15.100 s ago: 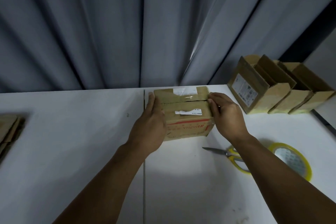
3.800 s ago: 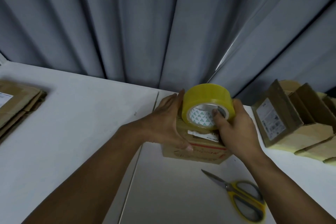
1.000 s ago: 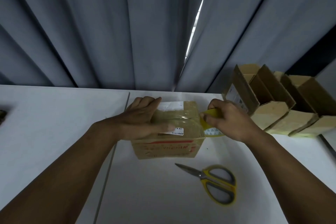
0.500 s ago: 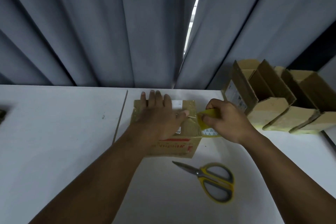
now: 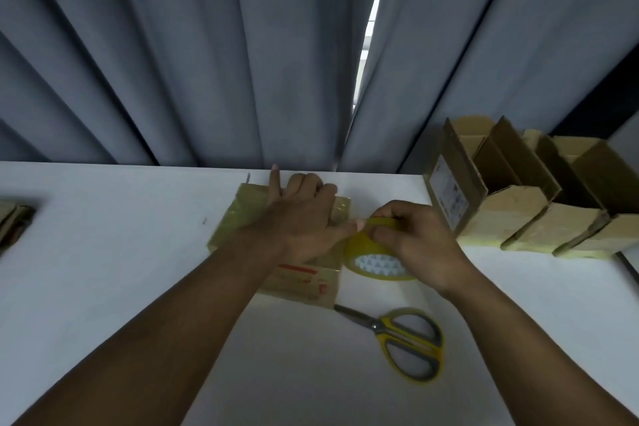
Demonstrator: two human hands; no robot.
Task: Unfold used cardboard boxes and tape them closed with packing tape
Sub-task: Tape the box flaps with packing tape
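Observation:
A small brown cardboard box (image 5: 242,214) with red print on its near face stands on the white table (image 5: 103,270). My left hand (image 5: 301,218) lies on top of it, fingers spread toward the far edge and thumb at the right corner. A yellow roll of packing tape (image 5: 373,261) sits against the box's right side. My right hand (image 5: 415,235) grips the roll from above. Clear tape shines across the box top.
Yellow-handled scissors (image 5: 408,342) lie on the table in front of the box, blades pointing left. Three taped boxes with raised flaps (image 5: 511,211) stand in a row at the right. Flattened cardboard (image 5: 14,225) lies at the left edge. Grey curtains (image 5: 207,62) hang behind.
My left hand slid right along the box top, its thumb now at the right corner. The tape roll dropped lower beside the box in my right hand.

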